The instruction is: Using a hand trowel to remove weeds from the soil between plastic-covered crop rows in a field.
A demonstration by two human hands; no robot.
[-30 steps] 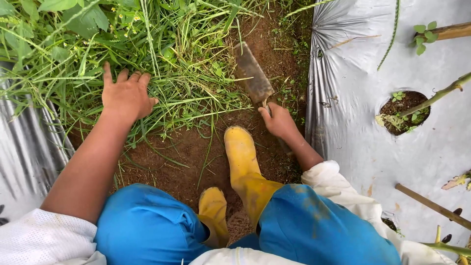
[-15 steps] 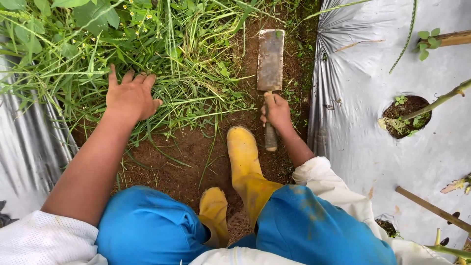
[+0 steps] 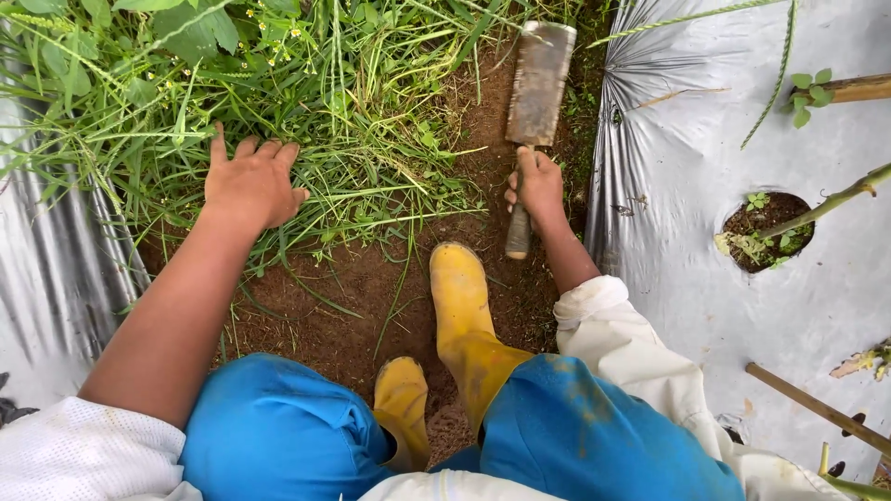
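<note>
My right hand (image 3: 536, 186) grips the wooden handle of a flat rectangular metal blade (image 3: 538, 83), held out over the brown soil with the blade pointing away from me. My left hand (image 3: 251, 181) presses palm-down on a clump of long green grass (image 3: 306, 102) at the edge of the bare earth, fingers spread. Both arms have white sleeves pushed up. I squat in blue trousers and yellow rubber boots (image 3: 459, 301), the boots on the dirt between my arms.
Silver plastic mulch sheeting (image 3: 705, 278) covers the bed on the right, with a round hole holding a small plant (image 3: 766, 227) and wooden stakes (image 3: 817, 404). More sheeting (image 3: 46, 269) lies at the left. Weeds fill the furrow ahead.
My right hand has swung the blade forward and up, from lying angled near the soil to reaching straight ahead. My left hand stays on the grass.
</note>
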